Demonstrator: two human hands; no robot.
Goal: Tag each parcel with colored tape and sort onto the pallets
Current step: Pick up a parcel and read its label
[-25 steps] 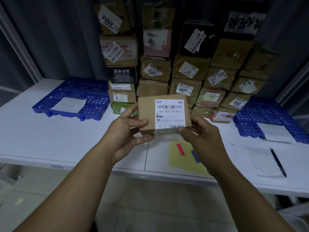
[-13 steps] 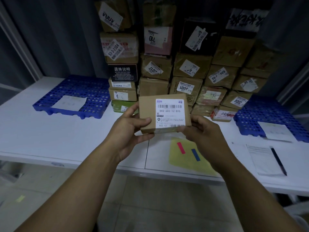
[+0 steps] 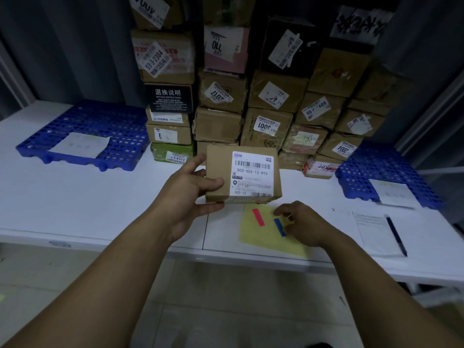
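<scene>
Left grip [image 3: 190,194] clasps the parcel [image 3: 242,177] by its left edge, thumb across the front, label facing up, above the tabletop [image 3: 75,197]. Right grip [image 3: 303,222] is at the blue tape strip [image 3: 280,227] on the yellow sheet [image 3: 263,239], fingers curled; contact apparently made, pinch cannot be confirmed. Red tape strip [image 3: 258,217] lies beside it.

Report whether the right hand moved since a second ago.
Yes. The right hand let go of the parcel and dropped toward the blue tape strip on the yellow sheet.
</scene>
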